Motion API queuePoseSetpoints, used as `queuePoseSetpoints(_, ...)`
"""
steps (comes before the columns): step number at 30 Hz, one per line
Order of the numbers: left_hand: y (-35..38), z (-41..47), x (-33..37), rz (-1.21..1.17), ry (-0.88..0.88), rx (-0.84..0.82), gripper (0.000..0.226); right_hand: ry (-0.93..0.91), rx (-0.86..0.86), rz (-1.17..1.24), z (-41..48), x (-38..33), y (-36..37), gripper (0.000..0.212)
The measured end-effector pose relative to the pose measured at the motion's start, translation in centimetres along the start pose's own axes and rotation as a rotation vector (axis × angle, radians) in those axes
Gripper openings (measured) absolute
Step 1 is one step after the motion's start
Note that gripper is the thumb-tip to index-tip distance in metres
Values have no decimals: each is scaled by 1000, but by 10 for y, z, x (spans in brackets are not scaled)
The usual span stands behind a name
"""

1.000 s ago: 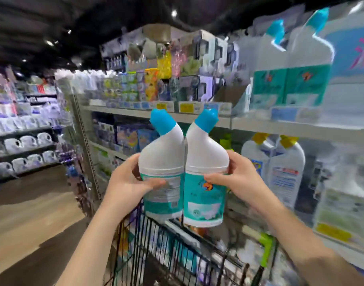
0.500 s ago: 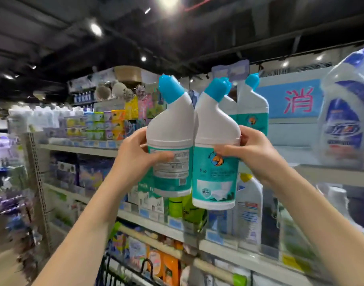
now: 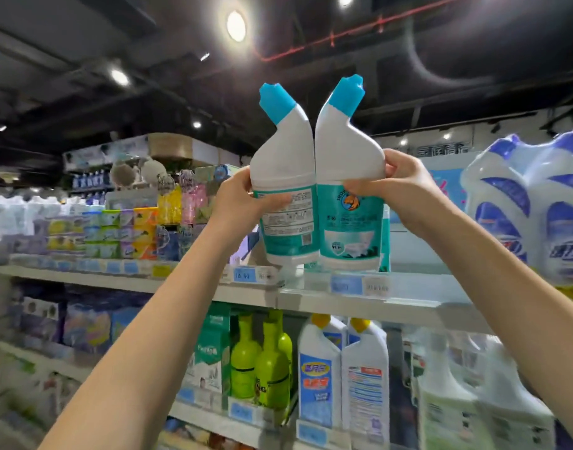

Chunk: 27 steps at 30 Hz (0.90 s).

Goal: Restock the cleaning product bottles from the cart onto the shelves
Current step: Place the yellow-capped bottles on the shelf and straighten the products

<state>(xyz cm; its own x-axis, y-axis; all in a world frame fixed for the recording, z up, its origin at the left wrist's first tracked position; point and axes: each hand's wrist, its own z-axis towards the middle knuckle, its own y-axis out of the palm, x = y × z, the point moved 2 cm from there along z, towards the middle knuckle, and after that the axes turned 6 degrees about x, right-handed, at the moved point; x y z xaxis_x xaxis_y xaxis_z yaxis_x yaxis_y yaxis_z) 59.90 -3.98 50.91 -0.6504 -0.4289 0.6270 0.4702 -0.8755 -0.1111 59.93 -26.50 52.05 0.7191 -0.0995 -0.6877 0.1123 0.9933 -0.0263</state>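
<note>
Cleaning bottles (image 3: pixel 343 151), two white ones with turquoise caps, are held side by side and touching, their bases at the front edge of the upper shelf (image 3: pixel 408 297). The left bottle (image 3: pixel 283 196) shows a back label with print too small to read; the right bottle (image 3: pixel 348 222) shows a teal label with a round orange logo and a "99.9%" badge. The left hand (image 3: pixel 238 198) clasps the left bottle and the right hand (image 3: pixel 405 183) the right bottle, fingers curled around each.
</note>
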Motion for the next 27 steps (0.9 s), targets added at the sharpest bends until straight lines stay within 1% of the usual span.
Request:
queuePoseSetpoints(2,12,13,-6,-22,4,0,41,-11,25,-1,10,4,-4,44)
queuePoseSetpoints(5,27,23,-20,-34,-25,10,53,4,38,-52,18,17,-7,46)
queuePoseSetpoints(7,38,28,-32,-44,-34,5,52,6,57,-80,23,28,-10,50)
queuePoseSetpoints(12,63,31,-57,-116,-56,-50,42,31,94,-75,27,52,-21,46)
queuePoseSetpoints(17,82,25,-83,-250,-120,-173,40,84,91,-77,26,75,-25,46)
queuePoseSetpoints(21,85,26,-96,-346,-161,-239,45,109,73,-80,24,91,-24,42)
queuePoseSetpoints(25,85,33,-97,-347,-176,-337,48,131,64,-78,28,99,-22,39)
queuePoseSetpoints(27,87,39,-100,-329,-202,-361,44,140,62,-81,30,102,-21,39)
